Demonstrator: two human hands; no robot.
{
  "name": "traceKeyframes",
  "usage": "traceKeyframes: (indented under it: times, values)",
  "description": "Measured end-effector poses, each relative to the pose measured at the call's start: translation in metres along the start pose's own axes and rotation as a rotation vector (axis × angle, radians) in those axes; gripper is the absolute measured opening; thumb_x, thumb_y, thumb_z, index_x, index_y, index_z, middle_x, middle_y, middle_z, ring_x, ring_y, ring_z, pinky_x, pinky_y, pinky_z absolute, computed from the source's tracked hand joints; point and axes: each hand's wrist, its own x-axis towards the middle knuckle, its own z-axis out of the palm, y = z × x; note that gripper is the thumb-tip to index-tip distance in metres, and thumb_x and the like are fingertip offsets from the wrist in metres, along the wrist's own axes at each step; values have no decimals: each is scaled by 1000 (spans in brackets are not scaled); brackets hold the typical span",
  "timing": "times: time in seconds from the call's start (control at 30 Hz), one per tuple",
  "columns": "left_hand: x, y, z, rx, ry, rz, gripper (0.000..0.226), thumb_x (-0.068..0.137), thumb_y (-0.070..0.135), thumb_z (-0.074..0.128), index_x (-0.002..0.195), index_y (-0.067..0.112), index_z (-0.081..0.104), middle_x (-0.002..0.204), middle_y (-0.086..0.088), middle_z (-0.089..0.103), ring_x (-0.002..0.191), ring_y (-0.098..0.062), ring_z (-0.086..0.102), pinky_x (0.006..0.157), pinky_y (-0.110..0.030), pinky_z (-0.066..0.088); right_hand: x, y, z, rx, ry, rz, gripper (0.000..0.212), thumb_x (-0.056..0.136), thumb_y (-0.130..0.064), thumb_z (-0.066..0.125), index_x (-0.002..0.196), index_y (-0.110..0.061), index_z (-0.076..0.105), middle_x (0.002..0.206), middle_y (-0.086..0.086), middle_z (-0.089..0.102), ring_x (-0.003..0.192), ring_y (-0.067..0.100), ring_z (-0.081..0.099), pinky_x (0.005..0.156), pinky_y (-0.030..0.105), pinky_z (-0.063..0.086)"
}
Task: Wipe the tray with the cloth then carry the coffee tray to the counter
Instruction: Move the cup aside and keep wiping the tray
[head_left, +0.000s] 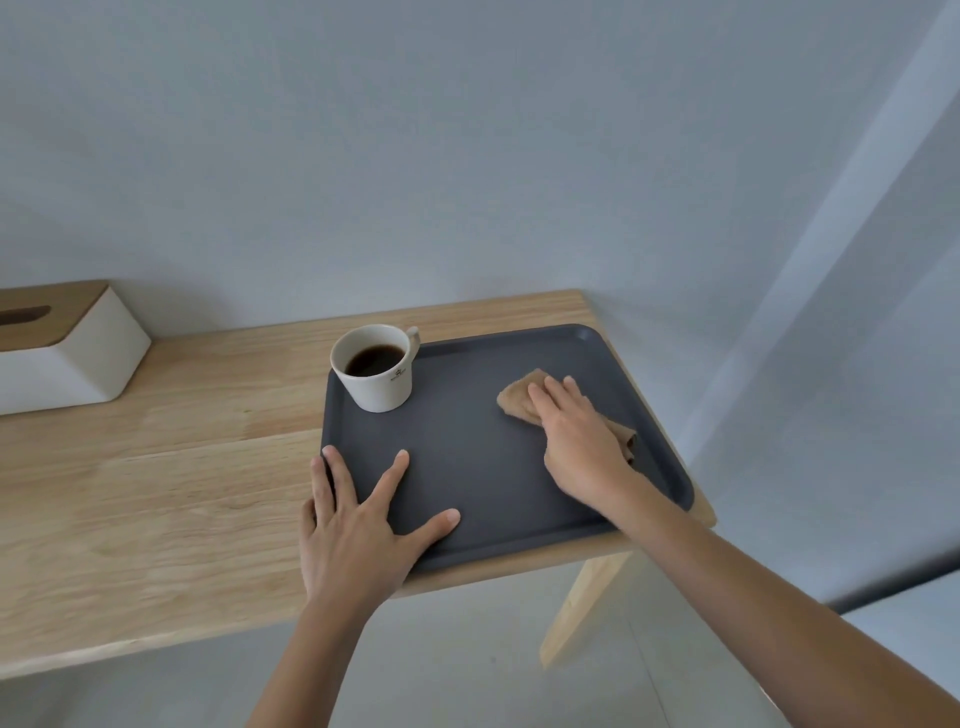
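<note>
A dark grey tray (483, 467) lies on the right end of a wooden table (156, 493). A white cup of black coffee (376, 369) stands in the tray's far left corner. A folded tan cloth (517, 397) lies on the tray's right half. My right hand (576, 441) rests flat on top of the cloth, pressing it against the tray. My left hand (358, 519) is spread flat on the tray's near left corner, fingers apart, with some fingers over the left rim.
A white tissue box with a wooden lid (57, 348) stands at the table's far left. A grey wall runs behind the table. The table's right edge and a wooden leg (582, 603) lie just past the tray, with grey floor below.
</note>
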Motion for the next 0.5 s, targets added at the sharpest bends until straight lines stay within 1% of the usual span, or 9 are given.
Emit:
traceKeyframes:
  times: [0.13,0.23,0.3,0.4,0.5]
  values:
    - [-3,-4,-1,-18,11,-7,101,51,98,12,143,56,8,161,-15,-14,148,-27,-16,117,-41,12,48,11,-10,-25,-18,69,66,88,4,47,148,-8,22,158,11,20,147,34,9,119,45,20]
    - [-5,-6,2,-21,20,-13,100,53,99,12,143,56,9,161,-15,-13,148,-28,-15,117,-42,12,60,13,-10,-33,-13,71,63,87,3,49,146,-6,26,156,13,24,146,34,15,117,45,24]
    - [-3,-3,3,-10,26,-5,99,53,99,11,143,56,8,160,-16,-13,148,-28,-15,117,-42,12,53,15,-9,-18,-5,60,64,87,6,47,146,-7,26,157,12,24,146,31,17,116,42,24]
    - [2,1,4,-14,29,-3,101,52,99,8,143,56,8,160,-16,-13,148,-29,-15,117,-43,12,30,12,-5,36,-7,13,69,87,11,44,148,-12,23,159,9,20,148,26,14,118,36,17]
    - [2,0,4,-24,25,-8,100,54,99,11,144,55,9,161,-16,-12,148,-28,-17,118,-44,10,-1,-3,3,61,-33,-95,70,88,11,41,150,-17,22,160,3,19,148,20,13,119,34,13]
